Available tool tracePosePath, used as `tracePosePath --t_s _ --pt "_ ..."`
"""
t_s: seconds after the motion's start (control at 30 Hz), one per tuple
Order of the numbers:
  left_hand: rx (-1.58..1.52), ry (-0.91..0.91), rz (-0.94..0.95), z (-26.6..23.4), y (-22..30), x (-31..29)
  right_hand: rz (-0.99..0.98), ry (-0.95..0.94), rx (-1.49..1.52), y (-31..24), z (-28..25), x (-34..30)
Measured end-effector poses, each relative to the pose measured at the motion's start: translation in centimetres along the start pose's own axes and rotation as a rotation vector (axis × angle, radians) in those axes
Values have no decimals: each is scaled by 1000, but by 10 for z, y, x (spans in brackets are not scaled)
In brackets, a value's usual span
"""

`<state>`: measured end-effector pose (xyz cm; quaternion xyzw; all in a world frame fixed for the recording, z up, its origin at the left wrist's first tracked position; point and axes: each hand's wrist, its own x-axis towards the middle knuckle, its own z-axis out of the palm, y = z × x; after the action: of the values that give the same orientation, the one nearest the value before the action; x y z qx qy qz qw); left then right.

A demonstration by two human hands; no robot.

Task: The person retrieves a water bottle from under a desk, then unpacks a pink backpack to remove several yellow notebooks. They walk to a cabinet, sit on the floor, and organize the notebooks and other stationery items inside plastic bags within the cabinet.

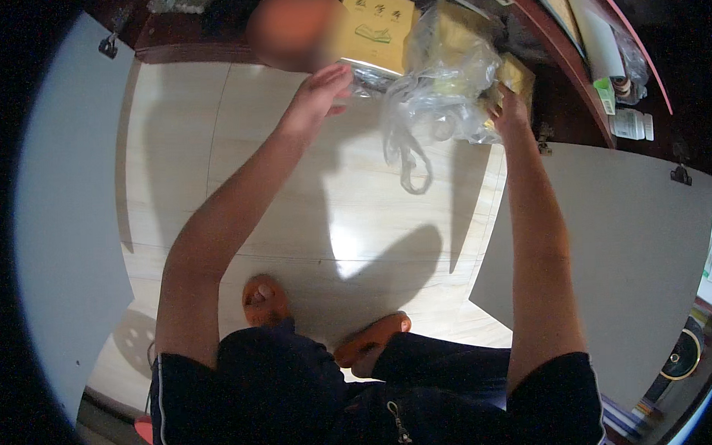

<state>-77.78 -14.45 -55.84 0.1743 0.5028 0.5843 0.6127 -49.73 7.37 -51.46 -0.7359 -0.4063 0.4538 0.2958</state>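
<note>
My left hand [325, 92] is at the lower left corner of a yellow cardboard box [374, 30], its fingers stretched out and the thumb a little apart. Whether it touches the box I cannot tell. Beside that box sits a crumpled clear plastic bag [445, 82] with yellow packages inside, and its handle loops hang down over the edge. My right hand [510, 111] is at the bag's right side, fingers bent around its edge next to another yellow box [515, 74]. Its fingertips are partly hidden.
Two pale cabinet doors stand open, one at the left [64, 178] and one at the right [600, 261]. A blurred orange round object [294, 28] is left of the yellow box. A white bottle [631, 125] lies at the right. Orange slippers [265, 300] are on my feet.
</note>
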Motion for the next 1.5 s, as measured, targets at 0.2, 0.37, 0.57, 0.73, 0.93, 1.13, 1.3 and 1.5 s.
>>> tracePosePath --t_s 0.2,0.37,0.57,0.73,0.93,1.13,1.3,1.5 --pt "25 23 -338 -39 -87 -45 1 -100 485 122 24 -114" --pt "56 -161 -175 4 -72 -45 414 -572 818 93 76 -167" --pt "88 -202 -143 -2 -63 -46 234 -653 919 -64 73 -13" --pt "104 -124 -330 -49 -98 -51 -166 -489 -47 -64 107 -28" --pt "690 151 83 -156 -121 -41 -42 -822 -437 -36 107 57" --pt "181 376 83 -216 -113 -52 -425 -173 -562 -66 35 110" --pt "58 396 101 -208 -105 -64 -296 -354 -227 -65 -11 65" --pt "38 241 -5 -225 -104 -52 -3 -611 -425 -59 -8 18"
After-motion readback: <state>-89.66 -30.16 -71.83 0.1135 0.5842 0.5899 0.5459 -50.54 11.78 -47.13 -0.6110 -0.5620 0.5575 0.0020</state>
